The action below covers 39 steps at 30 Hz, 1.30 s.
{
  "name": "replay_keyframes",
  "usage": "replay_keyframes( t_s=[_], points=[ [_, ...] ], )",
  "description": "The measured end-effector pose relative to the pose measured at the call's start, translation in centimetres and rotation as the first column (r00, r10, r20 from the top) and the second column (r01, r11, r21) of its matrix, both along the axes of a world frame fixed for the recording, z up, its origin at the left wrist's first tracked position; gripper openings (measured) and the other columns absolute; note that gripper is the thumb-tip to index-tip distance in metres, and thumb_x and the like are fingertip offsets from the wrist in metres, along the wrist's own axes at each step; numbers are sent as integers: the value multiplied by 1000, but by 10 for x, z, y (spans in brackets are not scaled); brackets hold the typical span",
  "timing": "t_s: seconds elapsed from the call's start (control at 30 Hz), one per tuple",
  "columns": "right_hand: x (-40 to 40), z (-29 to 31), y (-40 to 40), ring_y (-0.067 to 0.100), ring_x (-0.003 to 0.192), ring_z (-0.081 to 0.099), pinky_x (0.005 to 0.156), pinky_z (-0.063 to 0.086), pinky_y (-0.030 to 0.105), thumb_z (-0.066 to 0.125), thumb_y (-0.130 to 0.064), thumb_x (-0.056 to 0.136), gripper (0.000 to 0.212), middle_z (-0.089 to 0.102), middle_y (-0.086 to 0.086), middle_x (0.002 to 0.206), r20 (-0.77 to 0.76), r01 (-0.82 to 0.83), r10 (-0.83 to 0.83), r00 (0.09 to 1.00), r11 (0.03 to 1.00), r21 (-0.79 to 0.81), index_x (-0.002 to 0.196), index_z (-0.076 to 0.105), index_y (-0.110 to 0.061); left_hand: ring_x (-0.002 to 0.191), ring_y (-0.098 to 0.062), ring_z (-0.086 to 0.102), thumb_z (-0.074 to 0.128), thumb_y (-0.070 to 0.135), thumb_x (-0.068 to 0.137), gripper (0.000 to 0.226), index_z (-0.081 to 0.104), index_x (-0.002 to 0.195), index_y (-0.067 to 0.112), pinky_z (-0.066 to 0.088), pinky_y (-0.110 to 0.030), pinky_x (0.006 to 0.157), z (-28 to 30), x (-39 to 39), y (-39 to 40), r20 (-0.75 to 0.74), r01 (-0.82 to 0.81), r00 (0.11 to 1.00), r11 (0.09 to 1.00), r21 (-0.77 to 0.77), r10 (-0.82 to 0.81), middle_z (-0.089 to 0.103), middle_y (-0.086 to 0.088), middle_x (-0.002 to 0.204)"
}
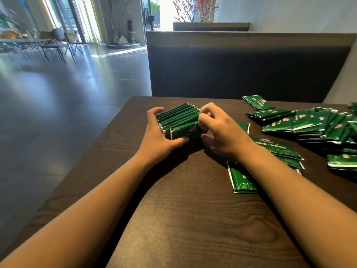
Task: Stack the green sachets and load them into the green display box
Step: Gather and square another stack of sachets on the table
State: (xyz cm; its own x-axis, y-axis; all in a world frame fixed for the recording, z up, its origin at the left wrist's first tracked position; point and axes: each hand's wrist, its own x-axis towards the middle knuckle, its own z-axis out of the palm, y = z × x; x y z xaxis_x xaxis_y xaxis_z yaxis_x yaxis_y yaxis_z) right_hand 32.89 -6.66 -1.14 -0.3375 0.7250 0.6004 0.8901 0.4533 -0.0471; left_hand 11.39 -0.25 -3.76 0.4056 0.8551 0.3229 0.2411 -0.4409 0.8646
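A: What fills the view?

B: A dark wood-grain bench (185, 209), with a dark upholstered seat back (249, 70) beyond its far edge and a grey tiled floor (67, 97) off to the left.

A: And on the bench?

B: To the right, a loose heap of green sachets (316, 124), overlapping and lying flat; a few more (243, 180) lie partly under the right forearm. Near the bench's middle stands the stack of sachets (179, 120), set on edge and pressed together.

A: How do the hands sit?

B: The left hand (160, 132) cups the stack's left end, thumb against the near face, fingers (154, 111) curled round the far side. The right hand (218, 128) grips the right end, its fingers curled onto the sachet edges. I see no display box.
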Motion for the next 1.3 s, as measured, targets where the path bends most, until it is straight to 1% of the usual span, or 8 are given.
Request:
replay_keyframes(
  t_s=[0.13, 0.27, 0.37, 0.63, 0.83, 0.93, 1.1, 1.3],
  points=[
    [-1, -6, 1, 24, 108, 51, 77, 53, 36, 53, -23, 79, 25, 43, 3, 121, -446, 67, -84, 891, 996, -54, 101, 42, -18, 121, -13, 59, 85, 7, 77, 95, 22, 142, 35, 54, -29, 100, 0, 1, 0, 1, 17, 1000, 1000, 9, -17, 53, 0, 132],
    [-4, -2, 5, 22, 124, 53, 91, 51, 37, 45, -46, 89, 49, 43, 5, 143, -863, -227, -288, 415, 886, -404, 133, 36, -27, 113, -6, 64, 81, -1, 79, 99, 18, 145, 37, 55, -15, 87, 2, 0, -3, -22, 142, 990, 990, -14, -142, 54, 5, 127],
    [-10, -4, 3, 23, 124, 58, 103, 50, 45, 44, -58, 96, 57, 51, 7, 142, -904, -392, -330, 270, 820, -417, 146, 39, -32, 118, -4, 63, 86, 5, 79, 106, 12, 147, 39, 53, -17, 95, 2, 2, -3, -52, 237, 970, 971, -17, -238, 55, 3, 133],
    [-15, -2, 1, 11, 110, 68, 91, 54, 30, 51, -27, 105, 32, 68, -4, 126, -857, -273, -259, 445, 873, -405, 135, 62, -31, 123, -9, 61, 98, 36, 64, 116, 19, 149, 43, 53, -22, 101, 1, 3, -3, 16, 212, 977, 977, 17, -213, 53, -1, 139],
    [-11, 8, 1, 9, 120, 61, 110, 45, 41, 44, -59, 98, 48, 66, -10, 130, -774, -197, -319, 547, 850, -489, 129, 68, -32, 125, 1, 56, 95, 21, 70, 100, 31, 147, 32, 50, -16, 100, 1, 2, -2, -70, 217, 974, 975, 54, -213, 52, 10, 137],
    [-7, 15, 2, 12, 125, 59, 112, 41, 42, 31, -64, 100, 58, 65, -6, 134, -771, -154, -334, 543, 862, -482, 129, 68, -29, 123, -2, 59, 92, 16, 72, 85, 44, 141, 29, 54, -27, 103, 1, 3, -4, -67, 168, 984, 982, 85, -163, 57, 11, 133],
    [31, 15, 2, 30, 130, 52, 103, 42, 40, 41, -30, 105, 43, 58, 9, 142, -301, 490, -615, 729, 776, -398, 143, 53, -17, 131, -12, 54, 91, 45, 63, 99, 39, 147, 37, 50, -44, 111, 1, 4, -4, -81, 158, 985, 983, 91, -151, 52, 6, 143],
    [57, -7, 3, 39, 138, 40, 107, 37, 52, 37, -40, 103, 56, 45, 13, 152, 208, 682, -715, 667, 474, -557, 155, 30, -22, 133, -15, 54, 90, 59, 58, 109, 31, 148, 43, 51, -46, 110, 2, 5, -7, -66, 149, 987, 985, 83, -144, 48, 1, 146]
  ],
)
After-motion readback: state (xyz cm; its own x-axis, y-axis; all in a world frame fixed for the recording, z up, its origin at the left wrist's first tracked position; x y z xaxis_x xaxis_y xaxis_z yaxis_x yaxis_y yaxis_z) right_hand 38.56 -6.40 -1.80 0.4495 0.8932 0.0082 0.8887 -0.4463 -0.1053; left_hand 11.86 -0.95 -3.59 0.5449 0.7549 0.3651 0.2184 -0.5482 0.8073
